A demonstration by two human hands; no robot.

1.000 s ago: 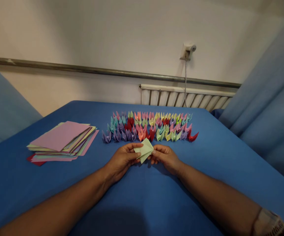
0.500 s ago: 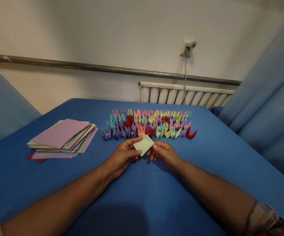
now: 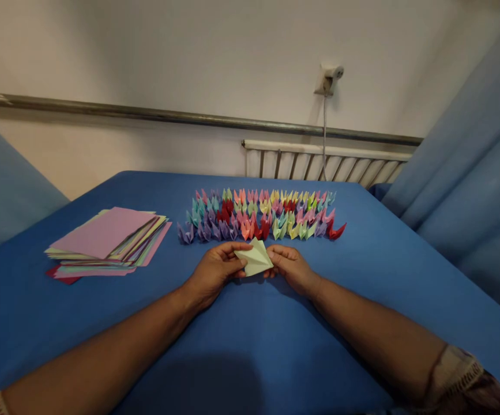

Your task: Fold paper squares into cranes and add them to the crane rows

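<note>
A small folded sheet of pale yellow-green origami paper [image 3: 257,259] is held between my two hands, with creases and overlapping flaps showing. My left hand [image 3: 220,270] pinches its left side between thumb and fingers. On the right corner, my right hand [image 3: 292,268] is closed with the thumb on top and the fingertips partly hidden behind the paper. Just beyond the hands stand several rows of folded paper cranes [image 3: 260,216] in purple, teal, red, pink, yellow and green.
A stack of coloured paper squares [image 3: 106,236], pink on top, lies to the left on the blue-covered table [image 3: 215,357]. Behind are a wall rail [image 3: 189,119], a radiator [image 3: 310,158] and a plugged socket [image 3: 328,80]. Blue curtains [image 3: 470,150] hang at both sides.
The folded paper has turned in my hands, and a creased, flap-covered face now shows where a smoother one was. The right fingers have drawn in closer to its corner.
</note>
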